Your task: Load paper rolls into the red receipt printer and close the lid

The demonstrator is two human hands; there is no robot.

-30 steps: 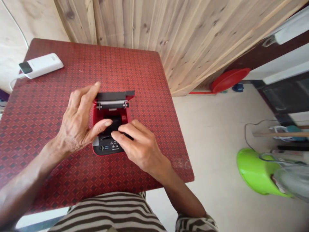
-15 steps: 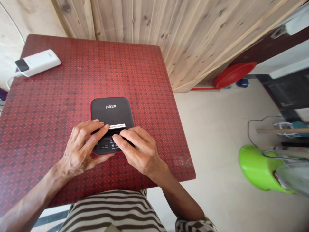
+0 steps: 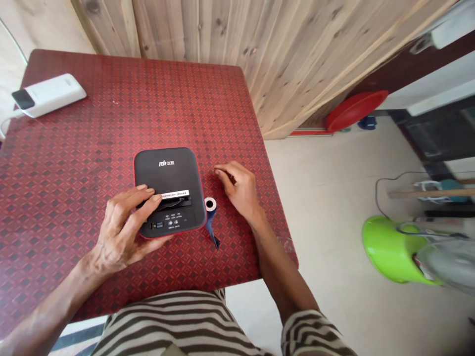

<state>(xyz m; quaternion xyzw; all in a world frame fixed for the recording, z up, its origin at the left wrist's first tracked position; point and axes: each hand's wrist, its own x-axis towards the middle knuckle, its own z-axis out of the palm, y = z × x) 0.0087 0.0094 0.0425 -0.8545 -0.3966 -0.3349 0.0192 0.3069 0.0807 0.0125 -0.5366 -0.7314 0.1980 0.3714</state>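
A black printer (image 3: pixel 166 178) with a red edge, a white logo and a white label strip has its small-buttoned panel facing me. My left hand (image 3: pixel 124 225) grips its near left side, thumb underneath and fingers across the top. Beside the printer's right edge is a small roll (image 3: pixel 210 204) with a white core, a dark blue strip trailing down from it. Farther right, over the red table, my right hand (image 3: pixel 239 190) is apart from both. Its thumb and fingertips are drawn together; anything between them is too small to make out.
A white power bank (image 3: pixel 54 95) with a cable lies at the far left of the patterned red table (image 3: pixel 111 118). Behind the table rises a wooden wall (image 3: pixel 208 34). On the floor at right are a lime-green bucket (image 3: pixel 386 252) and a red basin (image 3: pixel 356 110).
My right hand has left the printer's slot and moved right over the table. The roll with its blue strip now shows beside the printer. My left hand keeps its grip.
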